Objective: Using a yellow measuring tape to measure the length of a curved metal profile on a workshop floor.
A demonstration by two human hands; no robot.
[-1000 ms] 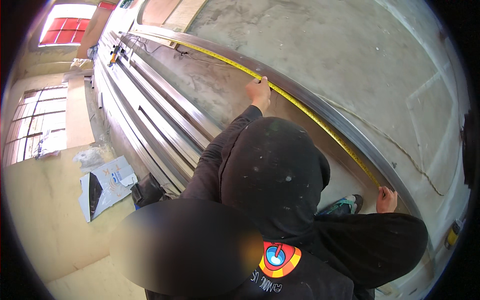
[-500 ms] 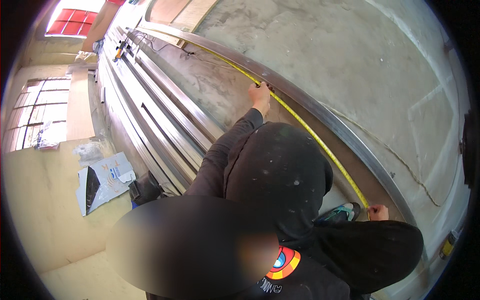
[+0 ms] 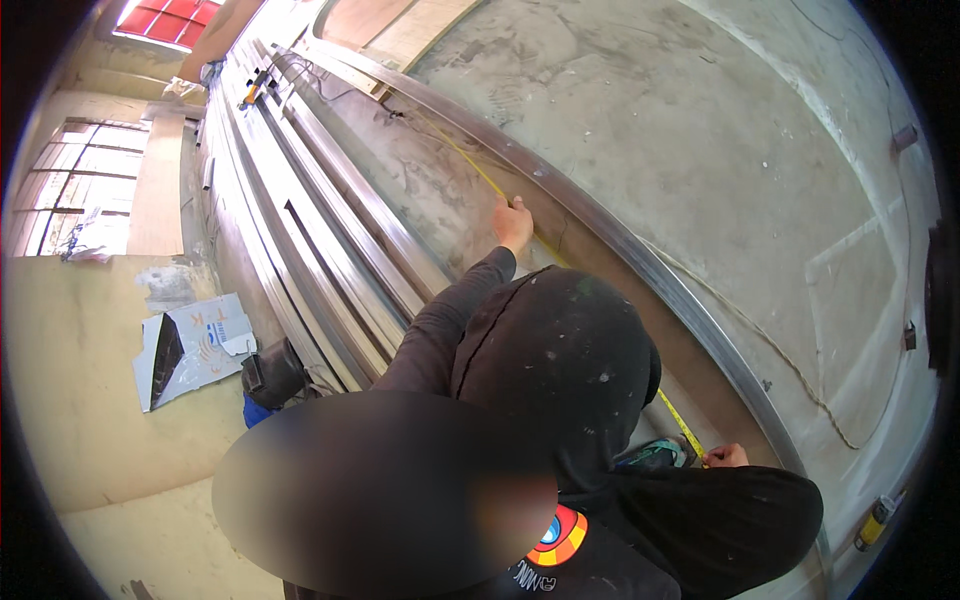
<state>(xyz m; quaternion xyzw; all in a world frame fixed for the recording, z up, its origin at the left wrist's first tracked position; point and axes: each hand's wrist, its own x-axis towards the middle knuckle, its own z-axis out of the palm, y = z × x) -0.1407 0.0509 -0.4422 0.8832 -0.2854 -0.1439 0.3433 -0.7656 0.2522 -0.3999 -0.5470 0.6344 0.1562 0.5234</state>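
Observation:
A yellow measuring tape point(image 3: 471, 163) runs from the far left, past my knees, to the lower right, beside a long metal bar point(image 3: 560, 178). My left hand point(image 3: 513, 225), arm stretched forward, is closed around the tape near its middle. Lower right, beyond my right knee point(image 3: 720, 515), my right hand point(image 3: 727, 456) pinches the tape's near end. Between the hands, my left knee point(image 3: 560, 360) hides part of the tape. A shoe point(image 3: 655, 453) shows beside my right hand.
Several long shiny metal profiles point(image 3: 330, 220) lie to the left, with a yellow-and-black tool point(image 3: 254, 88) on them. Wooden boards point(image 3: 400, 30) rest at the top. A cord point(image 3: 740, 295) crosses the concrete floor on the right. A yellow-and-black canister point(image 3: 876, 522) lies lower right.
My left hand has come back slightly toward me and away from the bar, bringing the tape with it. My right hand has shifted a little down and left. The whole view has tilted slightly.

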